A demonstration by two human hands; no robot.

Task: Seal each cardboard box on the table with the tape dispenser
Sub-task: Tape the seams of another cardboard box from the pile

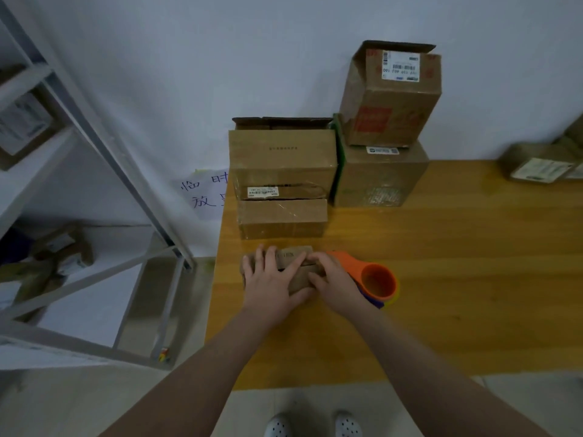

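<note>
Flaps of small box nr left edge of counter pressed by left hand & right hand, grips released; tape dispenser idle beside; taping seems unstarted, rear boxes wait.

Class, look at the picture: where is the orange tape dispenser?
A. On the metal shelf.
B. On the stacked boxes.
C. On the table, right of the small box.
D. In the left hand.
C: the orange tape dispenser lies on the table beside the right hand, which presses the small box together with the left hand.
</note>
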